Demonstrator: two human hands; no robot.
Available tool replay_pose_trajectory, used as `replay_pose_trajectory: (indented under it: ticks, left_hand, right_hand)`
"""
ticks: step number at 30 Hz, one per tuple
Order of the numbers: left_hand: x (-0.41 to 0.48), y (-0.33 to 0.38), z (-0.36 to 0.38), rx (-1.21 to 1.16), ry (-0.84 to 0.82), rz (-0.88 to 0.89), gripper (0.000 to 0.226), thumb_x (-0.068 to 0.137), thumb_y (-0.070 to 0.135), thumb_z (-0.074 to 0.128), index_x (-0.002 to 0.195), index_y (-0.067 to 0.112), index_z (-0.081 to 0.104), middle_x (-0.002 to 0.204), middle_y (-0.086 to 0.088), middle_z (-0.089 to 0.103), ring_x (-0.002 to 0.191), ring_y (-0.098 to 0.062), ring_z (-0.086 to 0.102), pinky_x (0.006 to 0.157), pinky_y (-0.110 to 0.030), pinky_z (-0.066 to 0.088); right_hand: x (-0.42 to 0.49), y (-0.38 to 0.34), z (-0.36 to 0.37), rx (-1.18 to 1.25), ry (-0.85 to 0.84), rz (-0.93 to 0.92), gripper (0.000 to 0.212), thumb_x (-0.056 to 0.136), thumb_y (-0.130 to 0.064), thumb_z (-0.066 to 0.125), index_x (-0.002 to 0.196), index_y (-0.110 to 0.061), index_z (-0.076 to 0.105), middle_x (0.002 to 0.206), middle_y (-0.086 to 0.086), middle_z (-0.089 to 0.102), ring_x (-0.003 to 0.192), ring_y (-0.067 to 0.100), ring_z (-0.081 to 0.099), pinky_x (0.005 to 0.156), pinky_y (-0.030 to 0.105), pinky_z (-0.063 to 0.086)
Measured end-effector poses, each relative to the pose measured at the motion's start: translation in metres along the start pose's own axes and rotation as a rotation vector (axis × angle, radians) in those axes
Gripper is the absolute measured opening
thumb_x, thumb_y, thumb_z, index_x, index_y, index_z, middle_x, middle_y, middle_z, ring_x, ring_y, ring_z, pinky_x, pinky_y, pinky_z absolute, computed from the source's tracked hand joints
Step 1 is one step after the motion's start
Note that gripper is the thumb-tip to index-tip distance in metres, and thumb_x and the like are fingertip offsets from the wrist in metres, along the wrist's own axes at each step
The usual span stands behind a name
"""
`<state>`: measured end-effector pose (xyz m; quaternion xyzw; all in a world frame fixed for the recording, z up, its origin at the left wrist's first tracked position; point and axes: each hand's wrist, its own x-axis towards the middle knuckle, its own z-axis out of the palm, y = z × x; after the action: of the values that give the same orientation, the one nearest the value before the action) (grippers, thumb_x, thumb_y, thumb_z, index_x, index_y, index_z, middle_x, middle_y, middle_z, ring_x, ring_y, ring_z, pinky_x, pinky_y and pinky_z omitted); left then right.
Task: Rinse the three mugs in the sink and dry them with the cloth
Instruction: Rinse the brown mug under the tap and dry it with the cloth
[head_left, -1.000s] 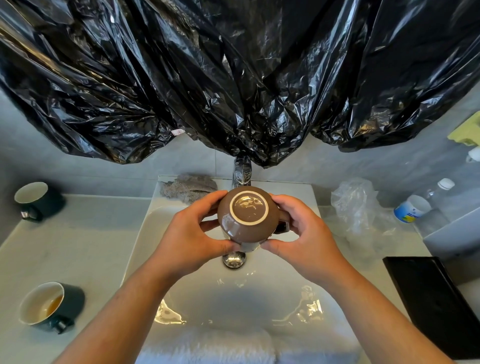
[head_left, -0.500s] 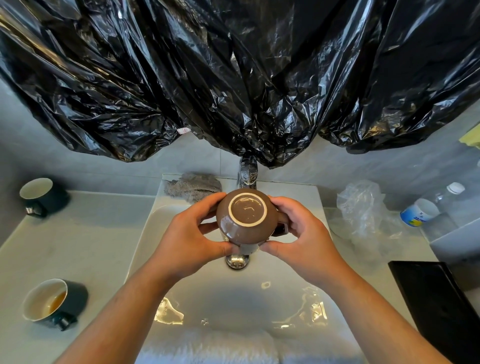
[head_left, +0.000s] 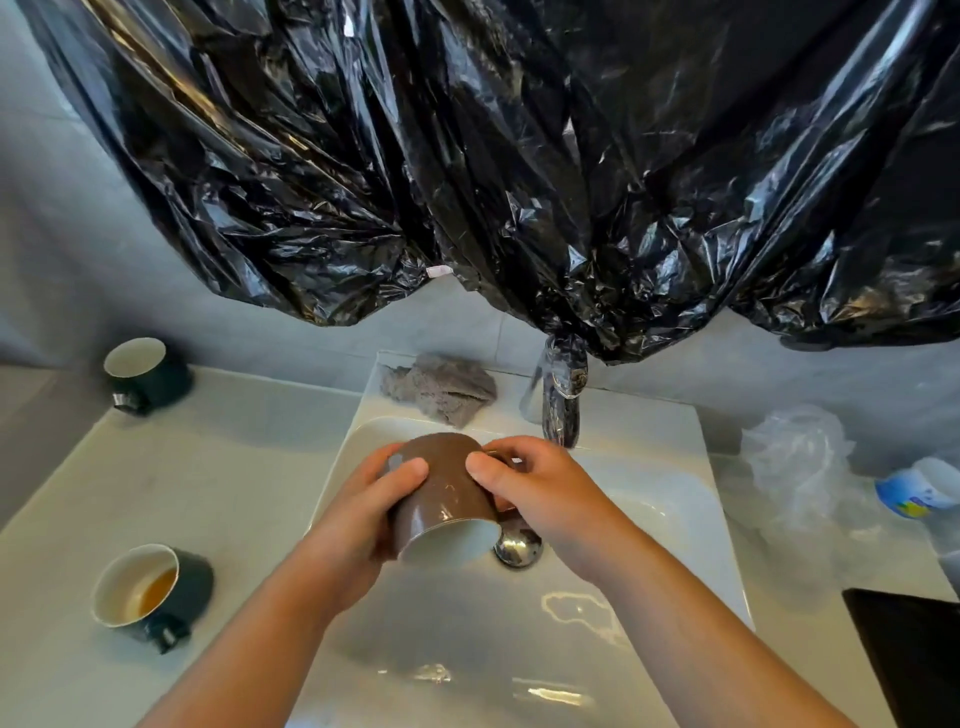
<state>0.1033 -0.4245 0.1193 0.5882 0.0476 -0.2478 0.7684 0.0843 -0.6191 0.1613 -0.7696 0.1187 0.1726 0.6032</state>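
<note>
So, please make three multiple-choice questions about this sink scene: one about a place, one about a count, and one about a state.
1. Where does the grey cloth lie?
A. On the sink's back ledge, left of the tap
B. Inside the basin
C. On the right counter

2. How many dark green mugs stand on the left counter?
A. One
B. Two
C. Three

3. How is the brown mug held?
A. Upright, by one hand
B. Tipped, mouth toward the camera, in both hands
C. Resting on the drain

Answers:
1 A: the cloth sits on the ledge beside the tap.
2 B: the far green mug and the near green mug stand there.
3 B: the left hand and the right hand grip it above the basin, white inside showing.
</note>
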Motion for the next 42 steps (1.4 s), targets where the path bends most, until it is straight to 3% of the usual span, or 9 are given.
replay_pose_trajectory:
  ticks: [5,11,16,18,21,25,31,36,42]
  left_hand:
    - [0.017,-0.01,-0.045,-0.144,0.173,-0.039,0.03,0.073,0.042,0.072,0.1,0.031,0.079,0.106,-0.01,0.077,0.087,-0.022,0.075,0.066,-0.039,0.06]
    - [0.043,-0.013,-0.078,-0.308,0.32,-0.054,0.023,0.095,0.038,0.058,0.111,0.028,0.071,0.108,-0.01,0.078,0.095,-0.026,0.072,0.075,-0.048,0.06]
    - [0.055,-0.012,-0.089,-0.357,0.329,-0.037,0.023,0.097,0.038,0.055,0.113,0.028,0.069,0.104,-0.007,0.079,0.087,-0.022,0.075,0.07,-0.045,0.062]
    - [0.056,-0.011,-0.092,-0.389,0.34,-0.036,0.021,0.098,0.037,0.055,0.108,0.028,0.07,0.099,-0.005,0.079,0.082,-0.019,0.076,0.066,-0.041,0.061]
    - [0.055,-0.007,-0.095,-0.449,0.342,-0.027,0.021,0.098,0.037,0.055,0.105,0.026,0.071,0.096,-0.003,0.08,0.08,-0.018,0.076,0.064,-0.038,0.059]
    - [0.049,0.001,-0.092,-0.501,0.339,0.021,0.026,0.096,0.042,0.055,0.109,0.026,0.071,0.104,-0.004,0.079,0.089,-0.02,0.075,0.071,-0.04,0.059]
    - [0.027,0.009,-0.062,-0.543,0.336,0.074,0.027,0.096,0.044,0.057,0.106,0.025,0.072,0.095,-0.004,0.08,0.079,-0.019,0.077,0.058,-0.037,0.061]
    - [-0.001,0.004,-0.019,-0.562,0.334,0.086,0.028,0.093,0.044,0.061,0.109,0.023,0.07,0.092,-0.004,0.08,0.077,-0.021,0.078,0.057,-0.039,0.061]
    - [-0.035,-0.007,0.039,-0.585,0.277,0.083,0.031,0.092,0.042,0.062,0.111,0.02,0.071,0.103,-0.01,0.079,0.085,-0.026,0.078,0.063,-0.046,0.061]
  right_hand:
    - [0.067,-0.02,0.019,-0.298,0.09,-0.043,0.057,0.089,-0.054,0.047,0.114,-0.006,0.064,0.113,0.017,0.069,0.101,0.033,0.067,0.091,0.05,0.056]
    - [0.162,-0.004,0.034,-0.818,0.265,-0.176,0.055,0.099,-0.02,0.052,0.151,-0.011,0.035,0.154,0.011,0.039,0.139,0.032,0.039,0.112,0.041,0.035]
    - [0.188,0.016,0.033,-1.043,0.389,0.025,0.049,0.093,-0.037,0.06,0.135,-0.014,0.052,0.128,0.013,0.062,0.118,0.038,0.054,0.1,0.042,0.043]
    - [0.184,0.014,0.032,-0.898,0.436,-0.052,0.025,0.095,-0.04,0.055,0.096,-0.018,0.067,0.098,0.008,0.07,0.096,0.032,0.061,0.082,0.039,0.047]
    - [0.158,0.007,0.038,-0.393,0.462,-0.193,0.038,0.092,-0.033,0.059,0.058,-0.022,0.046,0.055,-0.009,0.048,0.056,0.01,0.046,0.055,0.03,0.035]
    - [0.113,-0.006,0.047,0.03,0.428,-0.153,0.014,0.093,-0.036,0.051,0.085,-0.031,0.06,0.088,-0.012,0.067,0.076,0.001,0.063,0.06,0.02,0.049]
    - [0.04,-0.011,0.034,0.469,0.382,-0.045,0.017,0.099,-0.043,0.051,0.096,-0.044,0.068,0.108,0.004,0.071,0.099,0.026,0.069,0.069,0.044,0.062]
    - [-0.013,-0.021,0.008,0.708,0.26,-0.11,0.029,0.104,-0.033,0.047,0.099,-0.032,0.076,0.1,0.002,0.078,0.088,0.015,0.075,0.062,0.029,0.059]
    - [-0.072,0.002,-0.027,0.961,-0.021,-0.144,0.052,0.1,-0.049,0.04,0.121,-0.013,0.071,0.124,0.013,0.07,0.111,0.03,0.069,0.086,0.046,0.057]
